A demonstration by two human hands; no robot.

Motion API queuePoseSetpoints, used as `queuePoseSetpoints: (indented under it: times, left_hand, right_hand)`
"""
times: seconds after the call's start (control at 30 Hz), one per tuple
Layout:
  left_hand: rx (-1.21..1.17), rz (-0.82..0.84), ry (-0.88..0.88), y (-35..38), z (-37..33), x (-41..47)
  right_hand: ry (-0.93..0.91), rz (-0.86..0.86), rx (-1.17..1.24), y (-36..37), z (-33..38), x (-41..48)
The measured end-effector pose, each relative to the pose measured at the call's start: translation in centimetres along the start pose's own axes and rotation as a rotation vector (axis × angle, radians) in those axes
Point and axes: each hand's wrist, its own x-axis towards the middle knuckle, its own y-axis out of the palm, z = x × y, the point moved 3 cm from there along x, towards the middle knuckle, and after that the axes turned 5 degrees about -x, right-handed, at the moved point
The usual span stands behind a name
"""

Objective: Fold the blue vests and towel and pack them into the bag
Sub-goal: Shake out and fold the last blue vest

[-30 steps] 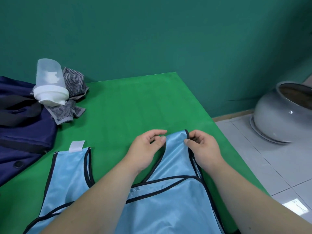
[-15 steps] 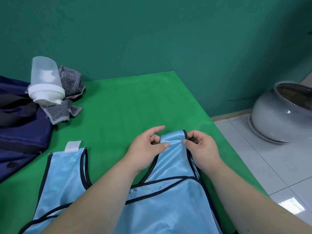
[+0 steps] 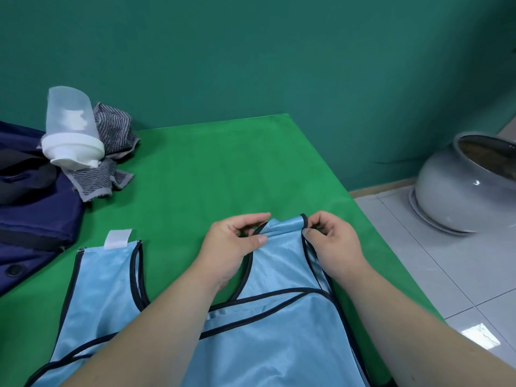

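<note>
Fold stage: left grip and right grip each pinch the blue vest strap end. Far left of them, towel lies crumpled by bag; 0 visibly packed.

Glossy cloth vest on matt green felt table.

Light is soft, even and fairly bright. Where the left hand and right hand pinch the blue vest, detail is sharp and shadows are faint. Right of that grip, glare patches the floor tiles and dots the grey pot. Lines bow toward the edges.
</note>
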Motion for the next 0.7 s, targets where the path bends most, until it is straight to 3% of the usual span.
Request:
queuePoseSetpoints:
  times: [0.33, 0.47, 0.7]
  left_hand:
    - [-0.003, 0.086, -0.023, -0.03, 0.10, 0.12]
    - [0.061, 0.025, -0.012, 0.67, 0.08, 0.11]
    - [-0.103, -0.123, 0.021, 0.76, 0.26, 0.29]
  right_hand:
    - [-0.010, -0.011, -0.032, 0.11, -0.15, 0.14]
    - [-0.019, -0.016, -0.050, 0.15, -0.21, 0.15]
    - [0.011, -0.022, -0.002, 0.08, -0.18, -0.02]
